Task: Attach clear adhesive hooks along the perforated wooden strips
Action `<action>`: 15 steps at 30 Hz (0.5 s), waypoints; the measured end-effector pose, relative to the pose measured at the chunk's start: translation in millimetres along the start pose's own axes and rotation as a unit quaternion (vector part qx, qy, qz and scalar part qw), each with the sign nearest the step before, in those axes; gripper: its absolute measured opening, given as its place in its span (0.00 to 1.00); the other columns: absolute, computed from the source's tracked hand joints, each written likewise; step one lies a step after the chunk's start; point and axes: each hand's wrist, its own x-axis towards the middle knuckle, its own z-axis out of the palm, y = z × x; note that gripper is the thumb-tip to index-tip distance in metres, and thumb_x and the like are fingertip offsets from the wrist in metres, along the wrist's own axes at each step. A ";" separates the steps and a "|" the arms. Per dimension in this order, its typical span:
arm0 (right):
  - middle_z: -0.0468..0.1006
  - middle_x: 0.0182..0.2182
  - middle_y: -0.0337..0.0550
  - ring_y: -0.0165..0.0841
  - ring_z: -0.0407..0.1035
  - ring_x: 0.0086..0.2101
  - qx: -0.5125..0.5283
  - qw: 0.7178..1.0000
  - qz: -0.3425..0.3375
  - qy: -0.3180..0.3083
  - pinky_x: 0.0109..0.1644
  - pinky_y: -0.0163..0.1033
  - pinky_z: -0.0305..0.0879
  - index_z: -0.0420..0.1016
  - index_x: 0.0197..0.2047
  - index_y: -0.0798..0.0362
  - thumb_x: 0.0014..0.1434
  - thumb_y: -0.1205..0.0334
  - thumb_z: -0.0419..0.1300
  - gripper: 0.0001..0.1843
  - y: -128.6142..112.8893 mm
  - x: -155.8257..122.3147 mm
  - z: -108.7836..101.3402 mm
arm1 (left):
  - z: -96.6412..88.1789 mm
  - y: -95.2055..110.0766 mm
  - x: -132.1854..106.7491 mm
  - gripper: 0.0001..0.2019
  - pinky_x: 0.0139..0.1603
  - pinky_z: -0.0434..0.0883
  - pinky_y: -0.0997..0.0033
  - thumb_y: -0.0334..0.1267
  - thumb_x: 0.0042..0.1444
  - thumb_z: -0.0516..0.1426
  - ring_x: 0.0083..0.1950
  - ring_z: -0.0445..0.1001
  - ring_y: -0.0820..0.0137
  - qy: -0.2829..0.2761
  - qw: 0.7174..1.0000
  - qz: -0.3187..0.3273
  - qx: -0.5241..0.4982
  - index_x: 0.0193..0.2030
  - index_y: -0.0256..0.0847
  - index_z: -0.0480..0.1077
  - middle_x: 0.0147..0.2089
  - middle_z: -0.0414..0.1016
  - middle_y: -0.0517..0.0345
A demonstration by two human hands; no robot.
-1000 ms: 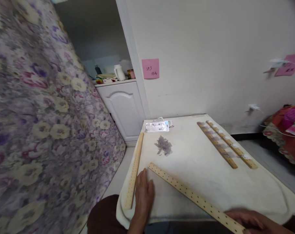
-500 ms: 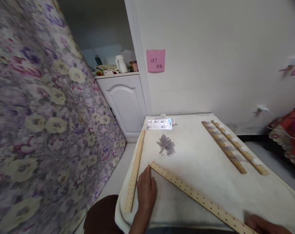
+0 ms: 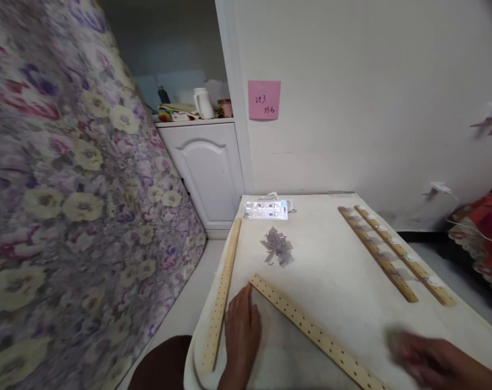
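A pale wooden strip (image 3: pixel 300 319) with rows of small holes lies slantwise across the cloth-covered table. My left hand (image 3: pixel 243 327) rests on the cloth, its outstretched fingertips against the strip's far left end and the thumb apart. To the right of the strip, my right hand (image 3: pixel 431 355) is over the table, away from the wood. Motion smears its fingers, so whether they hold anything is hidden. A second holed strip (image 3: pixel 221 298) lies along the table's left edge. Beyond my left hand is a heap of small greyish translucent pieces (image 3: pixel 277 246).
Two browner wooden strips (image 3: pixel 378 252) with clear and white pieces on them lie along the right side. Clear packaging (image 3: pixel 266 210) sits at the table's back left. A wall (image 3: pixel 331 108) stands behind, and a floral curtain (image 3: pixel 75 189) hangs at left.
My right hand has come off the near end of the slanted strip and moved up and slightly left. My left hand stays by the far end. The view has shifted slightly.
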 end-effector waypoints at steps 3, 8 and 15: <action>0.67 0.21 0.36 0.28 0.63 0.22 0.050 0.997 -0.066 -0.007 0.25 0.32 0.59 0.65 0.28 0.52 0.52 0.46 0.58 0.17 -44.9 56.8 -1.1 | 0.2 -1.3 2.0 0.23 0.60 0.62 0.51 0.36 0.59 0.47 0.60 0.64 0.60 0.001 1.000 0.001 0.004 0.61 0.39 0.60 0.59 0.67 0.48; 0.68 0.24 0.35 0.29 0.66 0.23 0.118 0.984 -0.112 0.068 0.26 0.34 0.62 0.66 0.33 0.53 0.50 0.48 0.57 0.16 -101.4 166.9 42.6 | 1.6 -4.8 3.9 0.23 0.60 0.63 0.51 0.36 0.58 0.48 0.59 0.65 0.60 0.009 1.000 0.005 0.007 0.61 0.40 0.60 0.59 0.68 0.49; 0.74 0.31 0.38 0.34 0.70 0.31 -0.026 0.966 -0.084 0.243 0.36 0.37 0.61 0.69 0.34 0.51 0.45 0.56 0.61 0.12 -128.6 230.8 82.9 | 2.0 -6.8 3.4 0.22 0.60 0.64 0.52 0.37 0.59 0.48 0.59 0.65 0.61 0.007 1.000 -0.001 0.012 0.61 0.39 0.61 0.58 0.68 0.48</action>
